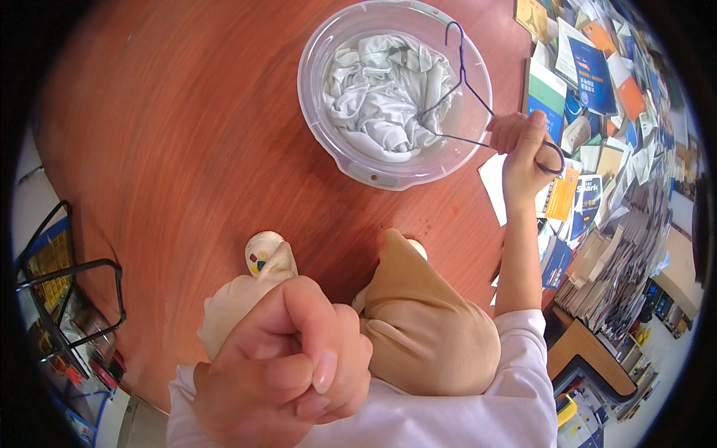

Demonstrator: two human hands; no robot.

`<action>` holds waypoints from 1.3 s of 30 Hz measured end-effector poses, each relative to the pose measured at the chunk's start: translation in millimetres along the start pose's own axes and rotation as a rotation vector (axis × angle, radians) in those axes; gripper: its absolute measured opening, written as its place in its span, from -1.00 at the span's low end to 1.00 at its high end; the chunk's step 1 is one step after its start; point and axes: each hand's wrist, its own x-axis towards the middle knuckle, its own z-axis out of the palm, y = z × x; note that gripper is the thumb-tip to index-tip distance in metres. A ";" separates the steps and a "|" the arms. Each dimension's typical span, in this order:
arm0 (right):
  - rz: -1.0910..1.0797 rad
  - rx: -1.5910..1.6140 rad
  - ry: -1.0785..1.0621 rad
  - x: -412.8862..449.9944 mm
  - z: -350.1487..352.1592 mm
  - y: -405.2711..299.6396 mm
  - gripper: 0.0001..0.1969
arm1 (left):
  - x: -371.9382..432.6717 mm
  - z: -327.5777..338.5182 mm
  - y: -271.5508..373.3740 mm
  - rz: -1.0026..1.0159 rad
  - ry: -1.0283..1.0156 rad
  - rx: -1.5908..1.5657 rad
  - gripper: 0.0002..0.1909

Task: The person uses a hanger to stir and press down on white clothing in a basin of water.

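Observation:
My right hand [525,147] grips one end of a dark blue wire clothes hanger [462,67], and a loop of it shows beyond my fingers. The hanger's hook and arms reach left over a clear plastic basin [374,178]. Crumpled wet white cloth [381,106] lies in that basin. The hanger's far end meets the cloth; whether it goes beneath a fold I cannot tell. Close to the camera, my left hand [291,358] is raised with its fingers curled in, and nothing shows in it. It hides part of my lap.
Reddish-brown wood-look floor [185,145] surrounds the basin, with a few drops before it. Books and papers [594,73] spread along the right, beside stacked paper [627,252]. A black-framed rack [73,274] stands at the left. My shoe [266,252] is near the basin.

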 end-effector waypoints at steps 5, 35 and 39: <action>-0.023 0.109 -0.102 11.5 0.4 -21.1 -0.44 | -0.4 -0.3 -2.0 0.002 0.019 -0.026 -0.86; -0.228 0.352 0.004 -52.2 71.2 6.5 -0.62 | 4.0 -2.7 -9.7 -0.028 -0.009 -0.010 -0.87; -0.185 0.368 0.070 -46.5 76.6 8.4 -0.57 | -1.0 -1.3 -9.8 0.013 0.001 0.006 -0.87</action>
